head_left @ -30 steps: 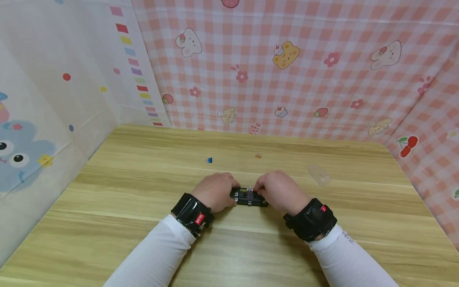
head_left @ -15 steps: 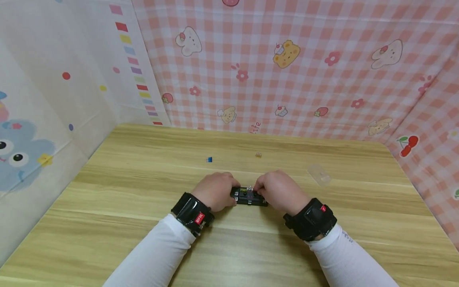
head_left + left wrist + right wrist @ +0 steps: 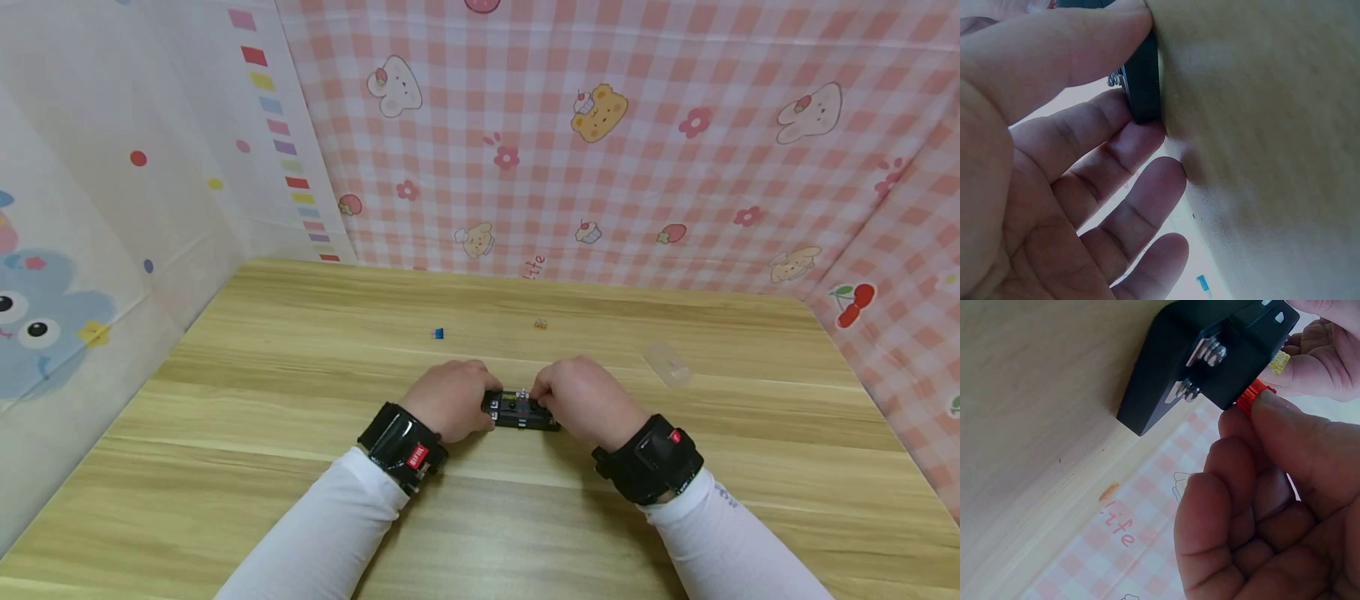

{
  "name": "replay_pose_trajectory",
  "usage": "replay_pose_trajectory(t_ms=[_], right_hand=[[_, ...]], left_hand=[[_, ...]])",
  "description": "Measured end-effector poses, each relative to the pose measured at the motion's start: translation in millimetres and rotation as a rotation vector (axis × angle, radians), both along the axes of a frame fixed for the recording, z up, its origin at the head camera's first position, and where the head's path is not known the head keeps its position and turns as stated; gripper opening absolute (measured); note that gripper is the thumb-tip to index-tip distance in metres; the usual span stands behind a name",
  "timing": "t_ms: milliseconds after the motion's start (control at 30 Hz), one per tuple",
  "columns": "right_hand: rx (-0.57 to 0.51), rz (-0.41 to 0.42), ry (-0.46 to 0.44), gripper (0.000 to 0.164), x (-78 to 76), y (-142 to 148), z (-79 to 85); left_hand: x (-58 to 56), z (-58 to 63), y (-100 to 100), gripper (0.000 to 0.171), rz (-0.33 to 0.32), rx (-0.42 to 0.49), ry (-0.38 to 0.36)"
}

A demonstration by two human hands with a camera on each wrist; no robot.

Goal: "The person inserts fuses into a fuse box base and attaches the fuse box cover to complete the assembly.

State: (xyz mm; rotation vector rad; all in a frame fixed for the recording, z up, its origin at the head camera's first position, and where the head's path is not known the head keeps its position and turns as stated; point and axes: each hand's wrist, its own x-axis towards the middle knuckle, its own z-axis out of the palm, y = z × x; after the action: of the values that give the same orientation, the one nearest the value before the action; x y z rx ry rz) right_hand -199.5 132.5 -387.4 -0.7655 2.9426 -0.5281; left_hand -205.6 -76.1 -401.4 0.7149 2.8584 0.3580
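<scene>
A small black fuse block (image 3: 522, 422) sits on the wooden table between the two hands, with bolt terminals at its ends. My left hand (image 3: 450, 402) grips its left end, thumb on the near side and fingers on the far side; the left wrist view shows the other fingers loosely bent beside the block (image 3: 1142, 81). With thumb and index finger, my right hand (image 3: 588, 402) pinches a red blade fuse (image 3: 1249, 397) at the block's top. A yellow blade fuse (image 3: 1280, 362) stands in the block beyond it. The red fuse's prongs are hidden.
Farther back on the table lie a blue blade fuse (image 3: 438, 333) and a small orange-tan fuse (image 3: 541, 324). A clear plastic cover (image 3: 667, 365) lies to the right of the right hand. Patterned cloth (image 3: 645, 183) hangs behind the table's back edge.
</scene>
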Motion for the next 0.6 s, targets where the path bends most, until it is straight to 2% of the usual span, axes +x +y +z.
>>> replay_pose_trajectory(t_ms=[600], right_hand=[[-0.002, 0.009, 0.012, 0.014, -0.4, -0.2, -0.7]], left_hand=[[1.4, 1.6, 0.2, 0.047, 0.003, 0.006, -0.006]])
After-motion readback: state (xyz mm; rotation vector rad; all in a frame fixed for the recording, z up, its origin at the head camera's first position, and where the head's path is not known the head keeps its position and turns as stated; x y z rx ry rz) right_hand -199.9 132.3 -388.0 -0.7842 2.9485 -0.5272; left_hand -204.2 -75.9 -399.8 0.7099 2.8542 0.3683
